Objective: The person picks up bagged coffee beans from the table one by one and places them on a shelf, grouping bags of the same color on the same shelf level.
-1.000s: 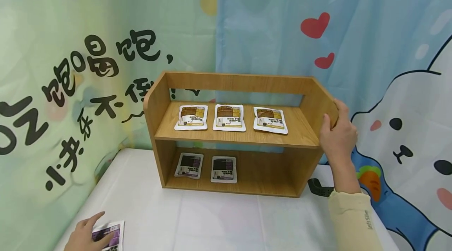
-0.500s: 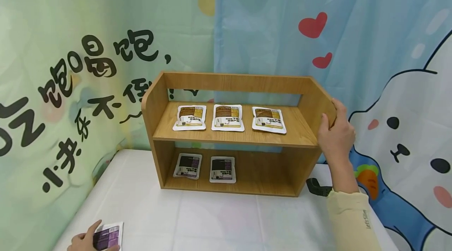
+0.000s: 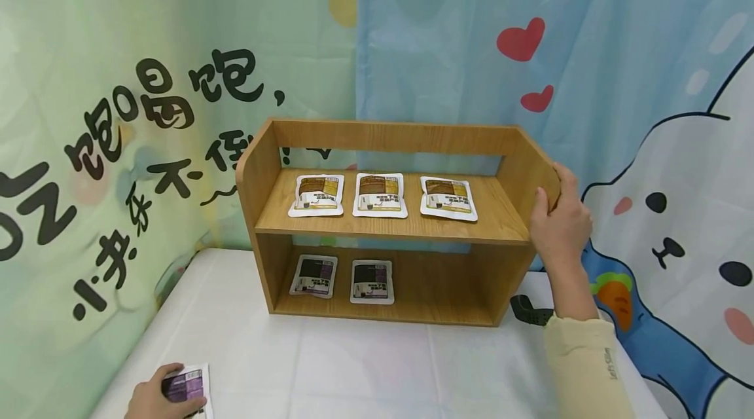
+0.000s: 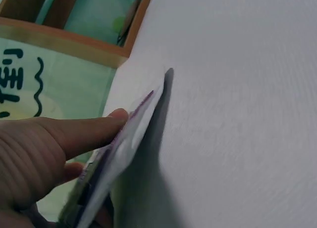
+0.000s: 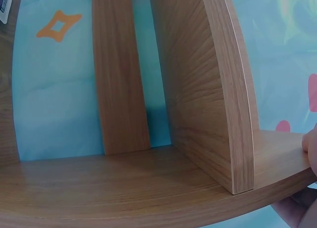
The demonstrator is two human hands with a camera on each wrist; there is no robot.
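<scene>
My left hand (image 3: pixel 159 393) is at the lower left of the head view, pinching a white pouch with a purple label (image 3: pixel 187 385) between thumb and fingers. The left wrist view shows that pouch (image 4: pixel 131 134) edge-on and tilted, its shadow falling on the white cloth. My right hand (image 3: pixel 562 222) grips the right side panel of a two-tier wooden shelf (image 3: pixel 383 229). On the upper tier lie three white pouches with brown-and-yellow labels, one of them the middle pouch (image 3: pixel 379 196). Two dark-labelled pouches, including the right one (image 3: pixel 372 283), lie on the lower tier's left half.
The shelf stands on a table with a white cloth (image 3: pixel 353 366). Behind the shelf's right side is a dark strap-like object (image 3: pixel 530 311), partly hidden. Printed curtains (image 3: pixel 436 33) hang behind and beside the table.
My left hand has closed its thumb and fingers on the purple-labelled pouch and shifted slightly right and up with it. The right hand keeps its grip on the shelf.
</scene>
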